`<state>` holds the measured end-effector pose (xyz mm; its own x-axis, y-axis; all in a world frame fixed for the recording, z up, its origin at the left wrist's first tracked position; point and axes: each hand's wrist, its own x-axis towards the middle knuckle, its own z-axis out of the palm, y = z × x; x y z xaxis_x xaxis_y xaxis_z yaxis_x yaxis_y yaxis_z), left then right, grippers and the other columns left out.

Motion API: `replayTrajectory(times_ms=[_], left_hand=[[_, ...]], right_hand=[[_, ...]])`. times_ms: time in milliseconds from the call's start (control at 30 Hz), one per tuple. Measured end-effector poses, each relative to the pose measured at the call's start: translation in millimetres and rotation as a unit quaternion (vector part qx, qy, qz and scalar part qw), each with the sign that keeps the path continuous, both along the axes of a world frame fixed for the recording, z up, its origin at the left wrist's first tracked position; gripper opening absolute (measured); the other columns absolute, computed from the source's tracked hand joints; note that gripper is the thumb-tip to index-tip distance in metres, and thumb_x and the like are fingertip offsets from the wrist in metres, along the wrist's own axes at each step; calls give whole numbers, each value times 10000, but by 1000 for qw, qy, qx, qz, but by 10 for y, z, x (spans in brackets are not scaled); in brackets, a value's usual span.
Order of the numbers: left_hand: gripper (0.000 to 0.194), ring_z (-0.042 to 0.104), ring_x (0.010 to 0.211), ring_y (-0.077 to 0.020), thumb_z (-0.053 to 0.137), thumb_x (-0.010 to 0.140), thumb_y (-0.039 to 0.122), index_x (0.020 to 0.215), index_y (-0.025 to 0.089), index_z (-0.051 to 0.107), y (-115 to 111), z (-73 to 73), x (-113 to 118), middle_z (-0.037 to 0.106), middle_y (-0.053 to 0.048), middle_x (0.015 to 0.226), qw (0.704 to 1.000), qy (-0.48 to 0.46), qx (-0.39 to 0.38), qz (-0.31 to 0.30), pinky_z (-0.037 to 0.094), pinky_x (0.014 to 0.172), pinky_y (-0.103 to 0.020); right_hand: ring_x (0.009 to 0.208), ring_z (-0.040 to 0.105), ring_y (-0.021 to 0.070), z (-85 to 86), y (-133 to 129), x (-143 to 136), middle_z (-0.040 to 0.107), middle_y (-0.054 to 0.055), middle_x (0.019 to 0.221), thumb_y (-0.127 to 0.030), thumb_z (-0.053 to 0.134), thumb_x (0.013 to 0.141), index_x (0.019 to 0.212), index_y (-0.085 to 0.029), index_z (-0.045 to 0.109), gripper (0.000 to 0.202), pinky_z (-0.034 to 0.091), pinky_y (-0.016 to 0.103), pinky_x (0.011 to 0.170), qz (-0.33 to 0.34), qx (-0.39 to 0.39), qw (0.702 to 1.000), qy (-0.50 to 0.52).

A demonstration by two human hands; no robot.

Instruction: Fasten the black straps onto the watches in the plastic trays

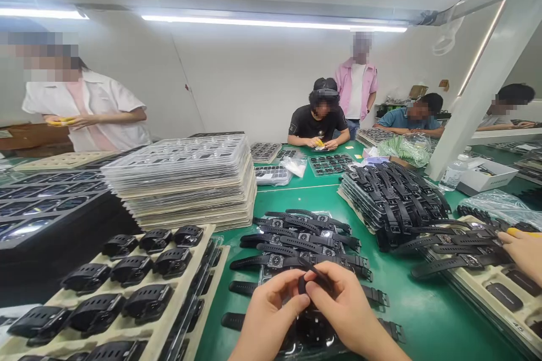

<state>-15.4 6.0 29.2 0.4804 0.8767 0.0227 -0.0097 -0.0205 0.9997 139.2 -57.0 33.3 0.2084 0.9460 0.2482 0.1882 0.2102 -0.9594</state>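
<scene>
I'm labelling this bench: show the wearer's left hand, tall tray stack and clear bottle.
Left hand (pixel 272 309): head view, middle of hand.
Tray stack (pixel 190 197): head view, front side.
Clear bottle (pixel 453 175): head view, body.

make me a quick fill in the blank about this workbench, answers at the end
1. The bare tabletop is coloured ____.
2. The strap held between the left hand and right hand is ____ in colour.
3. In the picture, the tallest stack of pale trays stands to the ____ of both hands.
4. Behind the person in black, another person wears an open shirt coloured ____.

Missing words: green; black; left; pink
</scene>
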Motion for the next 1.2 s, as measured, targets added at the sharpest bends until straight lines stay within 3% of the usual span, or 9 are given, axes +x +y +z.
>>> replayTrajectory(times_ms=[133,267,333,400,467,600,733,1033,1200], left_hand=[[407,652,840,-216,818,700,323,1085,202,772,-12,30,5,774,-60,898,1000,-5,-24,-14,527,798,-296],[258,615,785,-184,756,784,325,1005,195,791,-38,96,-28,736,-49,853,997,53,46,-25,507,748,-275],[231,604,758,-176,745,787,305,980,185,790,-56,122,-42,701,-37,799,996,63,64,-22,497,720,-269],[240,608,757,-174,745,765,269,984,177,780,-72,138,-43,683,-31,787,997,47,53,-18,495,708,-266],[253,605,759,-169,749,744,246,983,167,772,-85,143,-35,684,-34,800,999,18,34,-21,495,705,-263],[266,591,760,-159,770,722,232,976,153,766,-101,133,-19,694,-45,835,999,-16,24,-35,497,729,-268],[237,572,728,-153,762,722,228,947,155,763,-101,140,-29,657,-29,776,999,-15,26,-15,489,702,-266],[243,603,769,-171,769,713,217,952,171,775,-120,174,-33,689,-43,834,999,-3,36,-4,514,734,-278],[247,603,783,-176,762,742,208,987,188,789,-109,166,-42,693,-37,828,998,15,57,-23,501,759,-284]], right_hand=[[827,642,212,11,16,9,683,43,853,-237,621,889,844,-199,694,94,501,306,773,6,13,1000,5],[863,627,206,-61,-12,10,653,40,898,-249,637,919,852,-217,687,90,507,301,799,5,50,999,6],[939,633,205,-133,-40,16,653,47,1051,-273,648,942,1077,-271,704,146,523,309,852,0,78,996,41],[978,643,194,-199,-72,33,646,30,1121,-303,627,979,1397,-386,545,434,538,323,892,-3,107,991,87],[972,646,186,-236,-100,64,654,13,1070,-319,615,1000,1482,-442,457,522,544,322,898,-4,123,990,75],[815,633,177,-226,-128,123,636,24,928,-322,647,986,1194,-341,727,224,549,263,734,-4,122,992,-19],[574,562,128,-203,-128,109,571,12,866,-313,485,1062,1074,-280,694,212,500,243,520,-8,124,990,61],[551,547,118,-150,-124,152,588,42,974,-270,462,1059,986,-254,642,195,501,271,535,-12,127,991,-30],[826,675,217,-83,-107,196,690,61,976,-256,603,983,1007,-267,687,88,562,318,735,-30,148,980,-131]])
